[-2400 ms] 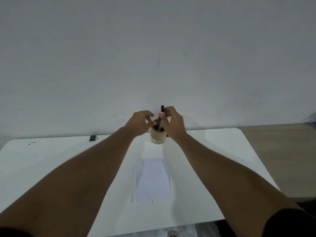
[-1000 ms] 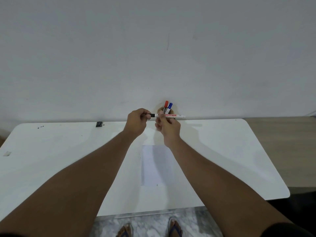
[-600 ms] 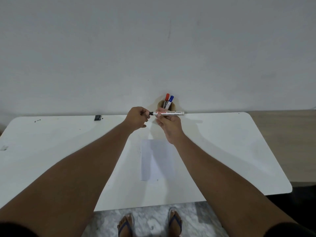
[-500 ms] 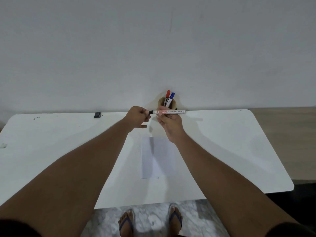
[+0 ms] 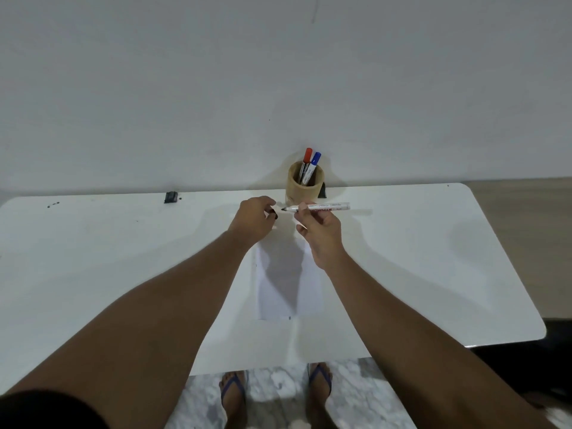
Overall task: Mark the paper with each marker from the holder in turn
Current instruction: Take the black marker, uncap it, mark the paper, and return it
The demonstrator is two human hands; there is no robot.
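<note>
The right hand point(image 5: 320, 229) grips a white-barrelled marker point(image 5: 322, 207) level above the white counter point(image 5: 418, 258), its fingers point(image 5: 301, 215) clenched round the barrel and the bare black tip pointing to 9 o'clock. Just beside the tip, the left hand point(image 5: 253, 218) pinches the black cap point(image 5: 273, 215) in its fingertips. At 12 o'clock stands the wooden holder point(image 5: 305, 188) with a red-capped marker point(image 5: 306, 159) and a blue-capped marker point(image 5: 312, 165). The paper point(image 5: 288, 292) lies at 6 o'clock of the hands.
</note>
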